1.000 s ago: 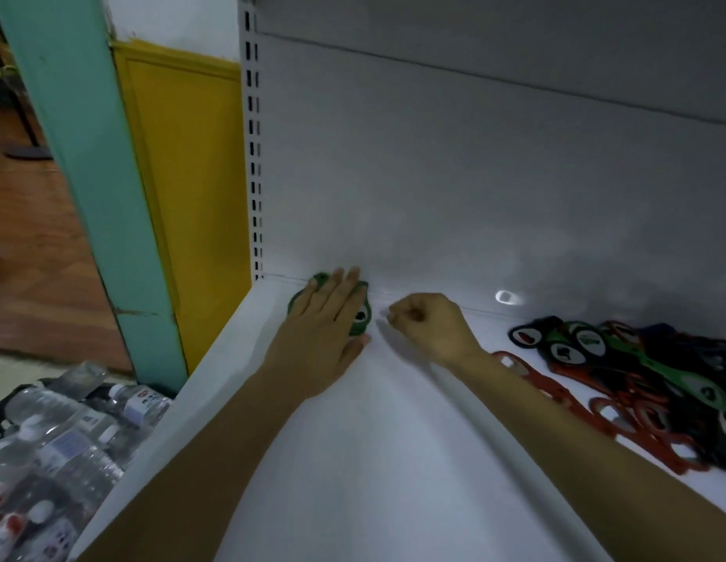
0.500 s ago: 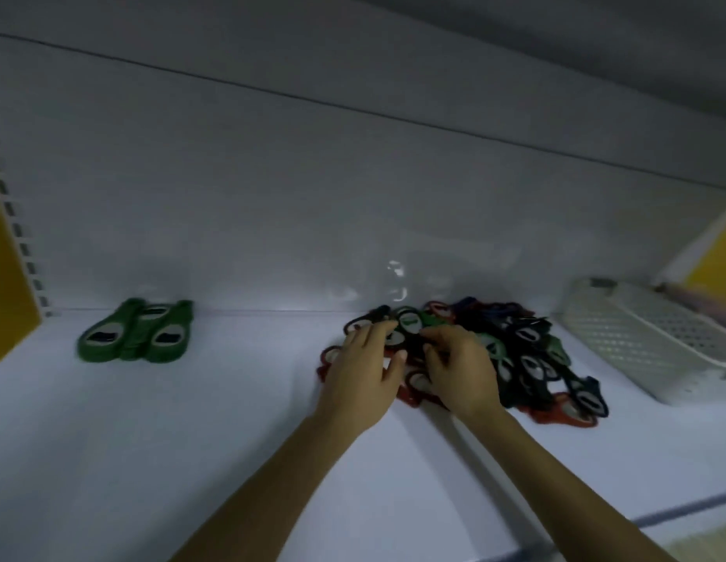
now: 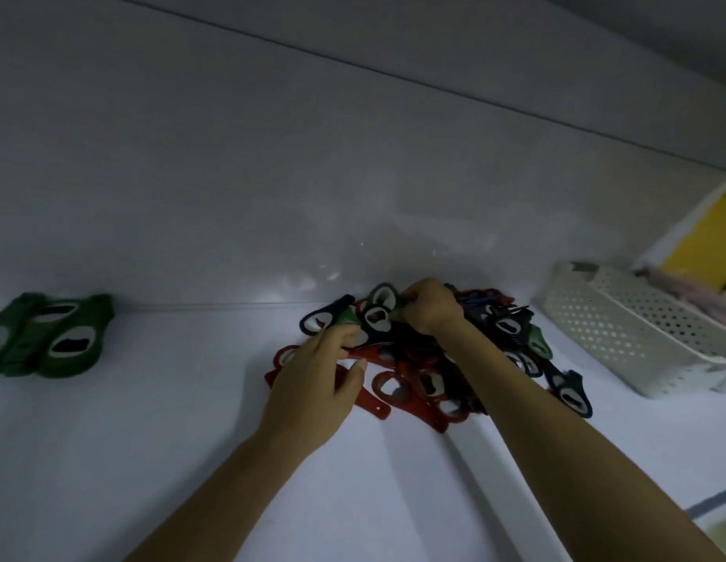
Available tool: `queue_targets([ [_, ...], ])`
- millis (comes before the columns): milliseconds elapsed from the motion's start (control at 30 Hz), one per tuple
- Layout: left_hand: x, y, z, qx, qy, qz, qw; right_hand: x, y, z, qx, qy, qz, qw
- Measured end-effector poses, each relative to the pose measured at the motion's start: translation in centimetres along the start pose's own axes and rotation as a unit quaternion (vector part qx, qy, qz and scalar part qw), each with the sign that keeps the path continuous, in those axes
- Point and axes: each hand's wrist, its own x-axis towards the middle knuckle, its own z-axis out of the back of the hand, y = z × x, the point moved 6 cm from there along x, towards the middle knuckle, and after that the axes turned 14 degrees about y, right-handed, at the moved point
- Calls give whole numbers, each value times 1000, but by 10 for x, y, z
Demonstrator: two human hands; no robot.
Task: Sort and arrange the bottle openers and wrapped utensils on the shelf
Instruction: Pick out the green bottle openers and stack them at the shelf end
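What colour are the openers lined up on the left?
Green, seen in the head view.

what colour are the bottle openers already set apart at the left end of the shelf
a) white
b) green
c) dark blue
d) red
b: the small group of openers lying by the back wall at the left end of the shelf is all green, while the red and dark blue ones remain in the mixed pile where both hands are working.
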Motion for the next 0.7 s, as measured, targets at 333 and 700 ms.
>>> queue_targets([
  [333,-2,-15,8,153,-45,-24,987,-96,60,-44,289,162,234,914],
  [700,-2,9,22,-160,-109,100,976,-17,59,-19,35,2,85,996],
])
